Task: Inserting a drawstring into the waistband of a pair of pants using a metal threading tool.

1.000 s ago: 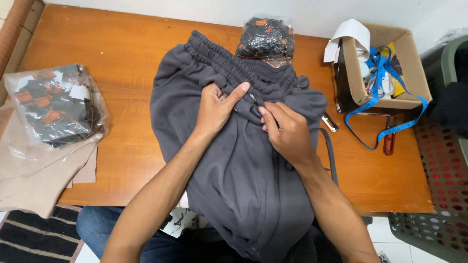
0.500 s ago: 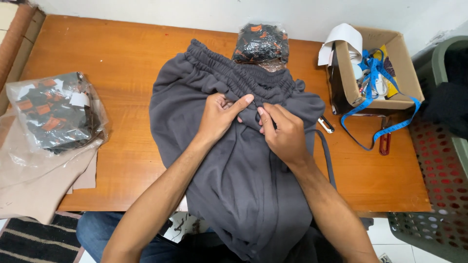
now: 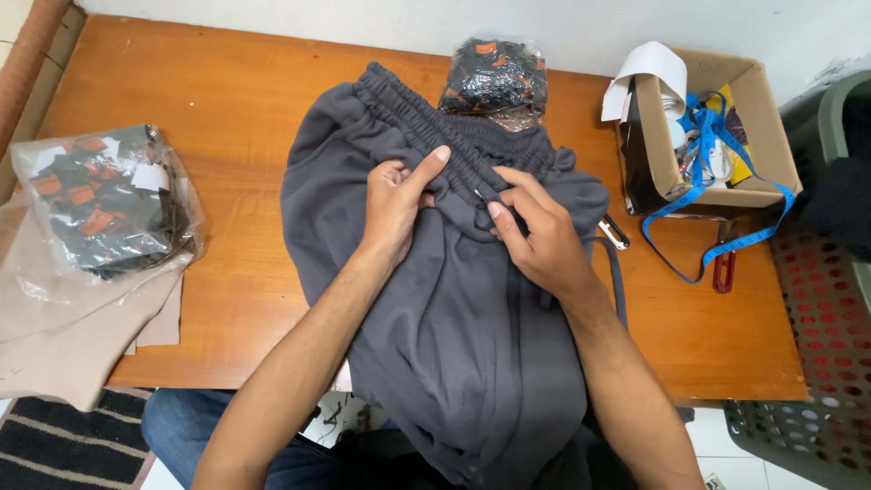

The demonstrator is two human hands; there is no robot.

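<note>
Dark grey sweatpants (image 3: pixel 472 363) lie on the wooden table (image 3: pixel 227 118), waistband twd the far edge, legs hanging off the near edge over the person's lap. Left hand (image 3: pixel 396 204) rests on the cloth just below the elastic waistband (image 3: pixel 426 118), fingers curled & pressing down, thumb stretched out along the gathers. Right hand (image 3: pixel 540 240) sits just beside it, thumb & forefinger pinched on sth small and thin at the waistband front, can't tell what; other fingers bent loosely. Grey drawstring (image 3: pixel 619 281) trails down the pants' right side, w/ a small metal clip (image 3: pixel 614 233) by it on the table. Behind the waistband: plastic bag of black-and-orange cloth (image 3: pixel 494 77), touching the pants. Similar bag (image 3: pixel 104 204) at left, on top of beige fabric (image 3: pixel 63 336). At right, cardboard box (image 3: pixel 762 118) w/ blue measuring tape (image 3: pixel 717 195) spilling out; red-handled tool (image 3: pixel 723 268) just in front. Grey plastic basket (image 3: pixel 817 363) off the table's right end.
</note>
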